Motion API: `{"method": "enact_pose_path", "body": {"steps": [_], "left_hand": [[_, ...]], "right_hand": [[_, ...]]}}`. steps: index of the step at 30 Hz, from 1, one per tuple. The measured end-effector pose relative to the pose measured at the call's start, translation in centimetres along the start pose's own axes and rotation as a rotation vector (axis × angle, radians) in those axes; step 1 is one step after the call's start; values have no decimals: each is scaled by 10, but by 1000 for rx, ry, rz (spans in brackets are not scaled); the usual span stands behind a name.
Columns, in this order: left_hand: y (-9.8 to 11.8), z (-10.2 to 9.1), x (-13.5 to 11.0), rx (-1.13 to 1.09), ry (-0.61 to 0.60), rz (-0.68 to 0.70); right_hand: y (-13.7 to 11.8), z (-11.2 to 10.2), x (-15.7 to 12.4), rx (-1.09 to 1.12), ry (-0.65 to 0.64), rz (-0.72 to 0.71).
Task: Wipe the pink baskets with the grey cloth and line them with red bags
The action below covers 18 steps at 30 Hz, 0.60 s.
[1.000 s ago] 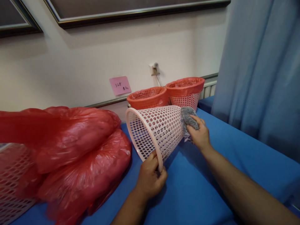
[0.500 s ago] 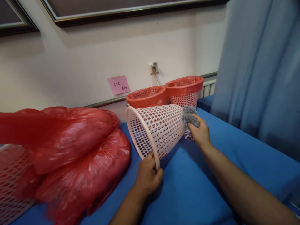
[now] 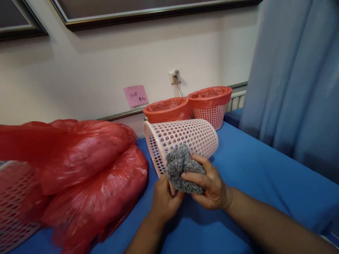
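A pale pink perforated wastebasket (image 3: 196, 135) is tipped on its side, its open mouth facing left. My left hand (image 3: 165, 197) grips its rim at the lower front, fingers closed around the edge. In my right hand (image 3: 212, 183) is a fuzzy grey cleaning cloth (image 3: 182, 169), bunched and pressed against the basket's side near the rim, just beside my left hand. The cloth covers part of the rim and the holes behind it.
Two similar baskets lined with red bags, one (image 3: 168, 111) and another (image 3: 212, 100), stand by the wall. Red plastic bags (image 3: 92, 176) lie at left over another pink basket (image 3: 16, 204). Blue surface (image 3: 254, 176) lies below; a blue curtain (image 3: 286, 77) hangs right.
My right hand has brought the cloth from the basket's bottom end leftward and nearer, to the side by the rim. My left hand keeps its hold on the rim.
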<state>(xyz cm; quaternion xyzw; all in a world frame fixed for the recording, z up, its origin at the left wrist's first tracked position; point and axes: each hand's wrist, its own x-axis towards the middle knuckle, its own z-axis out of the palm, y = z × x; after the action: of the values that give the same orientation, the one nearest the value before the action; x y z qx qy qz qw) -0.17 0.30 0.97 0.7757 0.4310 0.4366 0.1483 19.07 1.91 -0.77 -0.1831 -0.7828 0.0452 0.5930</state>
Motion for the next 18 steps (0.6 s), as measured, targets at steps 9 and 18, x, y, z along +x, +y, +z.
{"method": "enact_pose_path", "body": {"steps": [9,18], "left_hand": [[-3,0,-2,-13,134,76],[0,4,-2,71,34,104]], "right_hand": [[80,-19,6,-191,496,607],[56,-11,3,-133,277,409]]}}
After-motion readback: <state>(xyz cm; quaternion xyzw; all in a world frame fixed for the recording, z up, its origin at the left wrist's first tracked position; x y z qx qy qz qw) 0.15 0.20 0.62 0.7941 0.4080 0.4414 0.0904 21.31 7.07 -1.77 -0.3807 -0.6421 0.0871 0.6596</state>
